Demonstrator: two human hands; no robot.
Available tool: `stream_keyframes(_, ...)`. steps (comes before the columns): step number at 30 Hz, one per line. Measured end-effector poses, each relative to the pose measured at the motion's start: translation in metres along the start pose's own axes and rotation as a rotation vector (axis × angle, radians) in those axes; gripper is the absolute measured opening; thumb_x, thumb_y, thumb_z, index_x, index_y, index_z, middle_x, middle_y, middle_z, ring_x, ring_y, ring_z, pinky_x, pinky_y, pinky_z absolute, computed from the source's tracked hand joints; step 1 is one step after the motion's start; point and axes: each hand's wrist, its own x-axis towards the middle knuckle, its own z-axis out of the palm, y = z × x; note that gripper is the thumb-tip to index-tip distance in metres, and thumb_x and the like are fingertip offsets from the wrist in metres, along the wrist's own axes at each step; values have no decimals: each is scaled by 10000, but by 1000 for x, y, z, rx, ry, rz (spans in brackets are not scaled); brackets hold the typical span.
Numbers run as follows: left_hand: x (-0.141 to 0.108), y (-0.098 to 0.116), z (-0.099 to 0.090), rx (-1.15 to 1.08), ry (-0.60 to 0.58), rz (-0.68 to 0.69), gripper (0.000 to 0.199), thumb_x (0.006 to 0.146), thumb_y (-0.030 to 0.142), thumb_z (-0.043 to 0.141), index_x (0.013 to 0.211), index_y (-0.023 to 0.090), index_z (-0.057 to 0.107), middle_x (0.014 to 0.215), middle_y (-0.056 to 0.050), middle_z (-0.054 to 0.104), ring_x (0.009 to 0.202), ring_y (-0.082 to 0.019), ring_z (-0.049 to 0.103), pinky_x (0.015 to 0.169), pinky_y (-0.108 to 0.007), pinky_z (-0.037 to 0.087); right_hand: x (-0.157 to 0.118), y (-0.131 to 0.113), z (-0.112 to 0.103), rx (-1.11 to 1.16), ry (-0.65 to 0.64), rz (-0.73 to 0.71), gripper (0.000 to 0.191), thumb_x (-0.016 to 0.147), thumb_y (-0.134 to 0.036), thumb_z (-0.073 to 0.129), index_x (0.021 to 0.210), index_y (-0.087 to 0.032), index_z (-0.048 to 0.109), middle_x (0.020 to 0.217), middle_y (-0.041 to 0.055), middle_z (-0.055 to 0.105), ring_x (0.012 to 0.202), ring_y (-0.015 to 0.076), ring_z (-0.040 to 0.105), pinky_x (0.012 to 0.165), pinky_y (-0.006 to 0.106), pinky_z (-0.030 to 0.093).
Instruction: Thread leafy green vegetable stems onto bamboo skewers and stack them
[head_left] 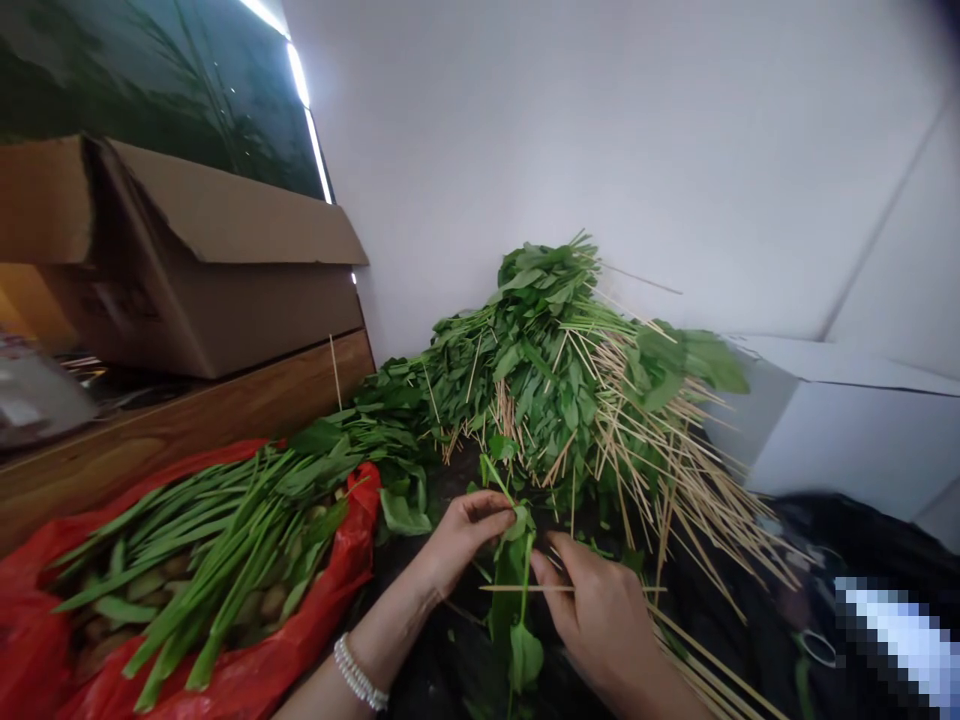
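Observation:
My left hand, with a beaded bracelet on its wrist, pinches a leafy green stem near the lower middle. Just to the right, my right hand is closed around a thin wooden stick, which lies level across the hanging greens. Behind both hands rises a large heap of leafy greens, with many wooden sticks poking out toward the right.
A red plastic bag at the left holds long green stalks over small roundish items. An open cardboard box stands on a wooden surface behind it. At right are a white box and dark plastic.

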Motion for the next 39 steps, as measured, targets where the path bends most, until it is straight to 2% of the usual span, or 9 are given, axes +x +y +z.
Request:
stream_keyframes(2,-1,-2,2,4,-25,-9,261,617,328,820,774,148,714,722,-5,659,605,-93,525,579,-201,383,0,0,0,-3,6,8,255,947,-404,416,929,-219,592,708,-1,707,576,190,675,535,277,333)
stream_keyframes(9,-3,-4,5,28,-56,-24,266,604,337,823,749,136,729,651,-1,613,555,-81,468,510,-186,349,-2,-3,8,-12,-34,-24,228,846,-120,398,685,-229,516,586,-21,637,514,155,627,516,273,300)
stream_keyframes(13,-3,1,4,55,-42,-26,239,603,326,821,720,142,722,638,7,601,533,-73,445,491,-186,319,-1,-4,1,20,48,-13,261,929,-199,352,750,-228,538,591,-22,633,493,150,614,514,268,317)
stream_keyframes(17,-4,-3,4,108,-123,-56,247,599,348,820,697,142,725,589,18,599,488,-64,425,485,-199,310,1,-5,-2,9,91,-13,262,968,-358,369,903,-216,578,676,-4,694,539,165,662,527,265,346)
stream_keyframes(23,-1,-7,0,113,-185,-75,324,689,421,760,834,139,697,687,-36,686,490,-80,506,483,-200,351,2,-6,0,-46,-27,43,224,897,-239,455,679,-232,505,574,-36,629,504,158,631,502,282,273)
stream_keyframes(28,4,0,-4,-87,-71,-68,462,793,530,628,1038,140,662,559,19,570,411,-31,375,404,-163,199,0,-10,-3,-14,-163,47,156,834,-168,494,693,-234,500,608,-40,637,549,147,624,531,277,272)
stream_keyframes(31,5,1,-5,-248,-91,-169,376,762,460,694,921,120,682,524,57,473,391,-8,296,400,-156,163,0,-13,-4,-2,-226,32,152,822,-151,495,699,-238,511,610,-42,642,554,150,622,536,282,263)
stream_keyframes(35,2,-1,-2,-360,-75,-230,262,662,303,792,642,120,606,524,46,486,415,-15,344,417,-150,220,2,-14,-3,7,-235,69,113,867,-244,503,759,-231,535,647,-27,658,578,163,625,546,282,257)
stream_keyframes(39,1,-3,2,-302,-78,-262,228,685,268,771,636,123,602,553,18,539,445,-39,407,424,-150,280,3,-12,-3,39,-222,62,159,917,-257,458,793,-211,546,691,1,677,615,157,631,547,275,239)
